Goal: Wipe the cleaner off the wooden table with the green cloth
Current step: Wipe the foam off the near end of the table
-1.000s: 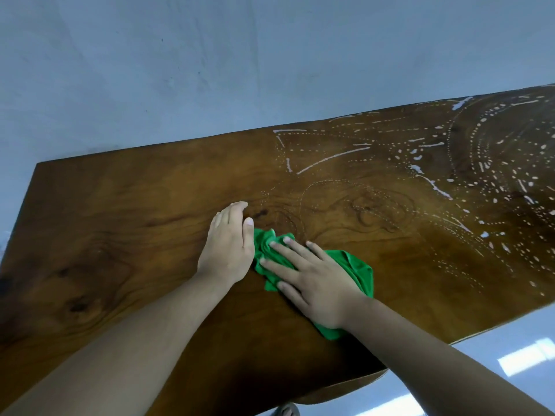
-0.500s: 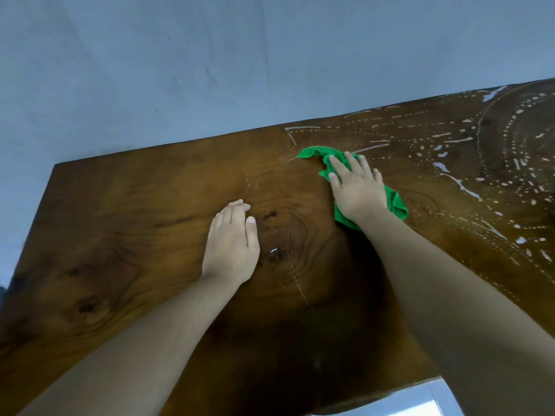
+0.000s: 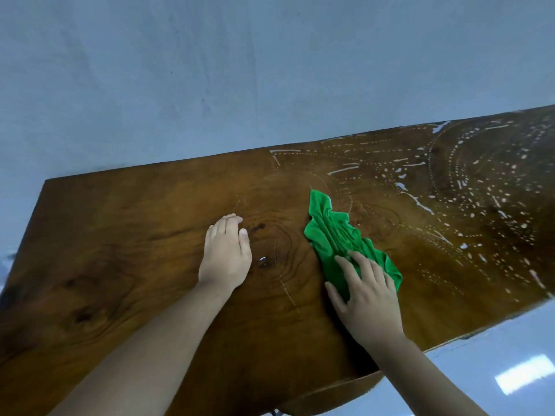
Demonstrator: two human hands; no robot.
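My right hand (image 3: 368,298) lies flat on the near end of the green cloth (image 3: 339,235), fingers spread and pressing it down against the wood rather than gripping it. The cloth is crumpled and stretched out in a long shape that runs away from my fingers toward the far side of the table, its far tip ending close to a faint curved line of droplets. My left hand (image 3: 225,253) rests palm down on the bare wood just beside the cloth, fingers together, holding nothing, apart from the fabric. Between my two hands there is a dark knot in the grain with ring-like lines around it.

The wooden table (image 3: 114,241) is dark brown and glossy. The part under and to the left of my hands looks dry and free of marks. The cleaner (image 3: 468,187) shows as white dots, dashes and streaks in sweeping arcs over the right part of the top, thickest toward the far right corner. Beyond the table is a pale grey-blue floor (image 3: 210,70).
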